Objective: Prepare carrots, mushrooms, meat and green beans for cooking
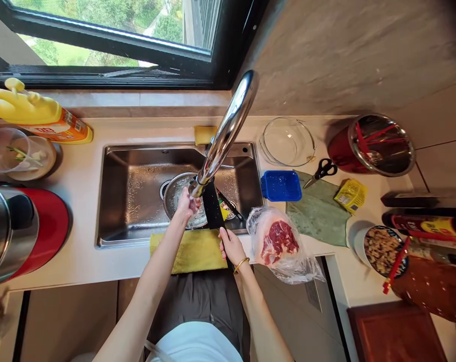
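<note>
My right hand is wrapped round the handle of a cleaver, whose broad dark blade points away over the sink. Under the spout of the chrome faucet is my left hand, its fingers loosely curled and partly hidden, with nothing visible in them. Below that hand, a round metal bowl sits in the sink. Right of the blade lies a dark, slender tool that I cannot make out. A piece of raw meat in clear plastic rests on the counter's front edge, right of my right hand.
A yellow cloth hangs over the front edge. To the right are a blue tray, glass dish, scissors, green mat and red pot. Leftward stand a cooker and yellow jug.
</note>
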`<state>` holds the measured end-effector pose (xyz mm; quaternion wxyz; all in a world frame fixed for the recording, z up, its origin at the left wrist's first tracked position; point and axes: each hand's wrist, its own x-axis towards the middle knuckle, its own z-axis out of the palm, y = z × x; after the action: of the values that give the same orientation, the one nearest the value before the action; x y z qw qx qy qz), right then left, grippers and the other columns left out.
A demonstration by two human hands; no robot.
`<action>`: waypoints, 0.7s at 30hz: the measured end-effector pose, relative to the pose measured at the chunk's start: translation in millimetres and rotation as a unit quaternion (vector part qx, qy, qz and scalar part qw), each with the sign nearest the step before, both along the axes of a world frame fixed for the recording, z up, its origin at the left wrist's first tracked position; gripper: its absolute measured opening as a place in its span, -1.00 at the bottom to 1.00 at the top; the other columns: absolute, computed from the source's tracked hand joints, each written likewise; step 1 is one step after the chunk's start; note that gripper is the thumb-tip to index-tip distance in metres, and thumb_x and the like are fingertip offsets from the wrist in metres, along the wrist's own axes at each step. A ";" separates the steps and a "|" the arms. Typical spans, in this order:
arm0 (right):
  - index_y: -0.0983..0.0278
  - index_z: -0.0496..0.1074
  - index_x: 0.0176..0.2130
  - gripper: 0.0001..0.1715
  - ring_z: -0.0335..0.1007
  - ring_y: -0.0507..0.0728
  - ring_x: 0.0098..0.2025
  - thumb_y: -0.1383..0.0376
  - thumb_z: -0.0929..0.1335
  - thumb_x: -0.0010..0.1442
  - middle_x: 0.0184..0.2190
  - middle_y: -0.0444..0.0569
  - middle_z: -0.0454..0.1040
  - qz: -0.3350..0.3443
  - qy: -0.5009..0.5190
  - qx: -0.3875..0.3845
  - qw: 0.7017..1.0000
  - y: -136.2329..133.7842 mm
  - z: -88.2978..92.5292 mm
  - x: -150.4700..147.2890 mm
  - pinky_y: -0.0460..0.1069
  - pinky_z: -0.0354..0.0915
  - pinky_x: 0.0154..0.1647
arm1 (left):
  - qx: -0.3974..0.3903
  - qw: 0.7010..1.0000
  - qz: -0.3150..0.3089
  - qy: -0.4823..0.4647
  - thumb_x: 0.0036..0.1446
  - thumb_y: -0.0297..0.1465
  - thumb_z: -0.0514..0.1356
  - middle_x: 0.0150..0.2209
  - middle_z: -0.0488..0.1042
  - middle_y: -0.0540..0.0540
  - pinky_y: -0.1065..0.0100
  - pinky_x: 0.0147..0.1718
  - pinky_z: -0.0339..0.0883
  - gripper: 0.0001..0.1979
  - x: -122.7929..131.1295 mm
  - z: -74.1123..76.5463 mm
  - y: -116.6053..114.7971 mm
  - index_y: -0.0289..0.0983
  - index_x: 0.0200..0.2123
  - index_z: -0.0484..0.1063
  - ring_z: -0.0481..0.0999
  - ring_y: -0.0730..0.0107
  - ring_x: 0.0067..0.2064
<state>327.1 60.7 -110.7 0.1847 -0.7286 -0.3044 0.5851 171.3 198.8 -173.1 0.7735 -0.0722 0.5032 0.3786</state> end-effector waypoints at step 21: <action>0.20 0.22 -0.43 -0.52 0.08 -0.04 -0.82 -0.14 0.21 0.14 -0.76 -0.27 0.21 0.060 0.071 -0.008 0.996 42.7 -3.9 -48.8 -0.15 0.03 -0.83 | 0.244 0.908 -0.006 0.341 -0.25 -0.36 0.40 -0.39 0.42 0.04 0.55 -0.59 0.18 -0.52 -59.0 40.1 -33.6 -0.26 -0.18 0.38 0.34 0.59 -0.51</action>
<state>278.3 103.4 -114.6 0.1641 -0.6669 -0.3289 0.6482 112.3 165.2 -133.0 0.5504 0.2554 0.6290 0.4859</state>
